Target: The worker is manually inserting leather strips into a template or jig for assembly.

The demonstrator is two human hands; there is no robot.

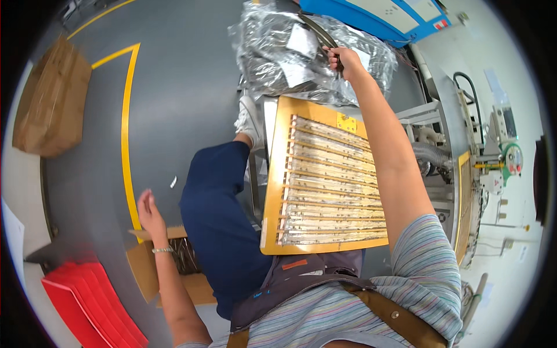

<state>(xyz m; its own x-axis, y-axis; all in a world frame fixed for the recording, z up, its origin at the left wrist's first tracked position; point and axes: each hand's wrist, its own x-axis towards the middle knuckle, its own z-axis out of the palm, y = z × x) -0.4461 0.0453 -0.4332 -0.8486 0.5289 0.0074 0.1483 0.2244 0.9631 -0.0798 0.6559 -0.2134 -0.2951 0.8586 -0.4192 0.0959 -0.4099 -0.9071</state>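
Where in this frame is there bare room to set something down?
Bare grey floor lies between the yellow line and the person's knee. Crowded: the yellow tray full of strips, the pile of silver bags under the right hand, the open carton below the left hand.

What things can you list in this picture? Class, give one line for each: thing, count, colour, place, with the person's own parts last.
flat wooden tray of thin rods: one, yellow-orange, on the lap, centre
crinkled plastic bags: a pile, silvery clear, top centre
small open cardboard box: one, brown, floor at lower left
large cardboard box: one, brown, upper left
red plastic stack: one, bottom left
painted floor line: yellow, left
blue panel: one, top right
grey machine: one, right edge
left hand: open, above the small open cardboard box
right hand: gripping a dark curved strip at the bags
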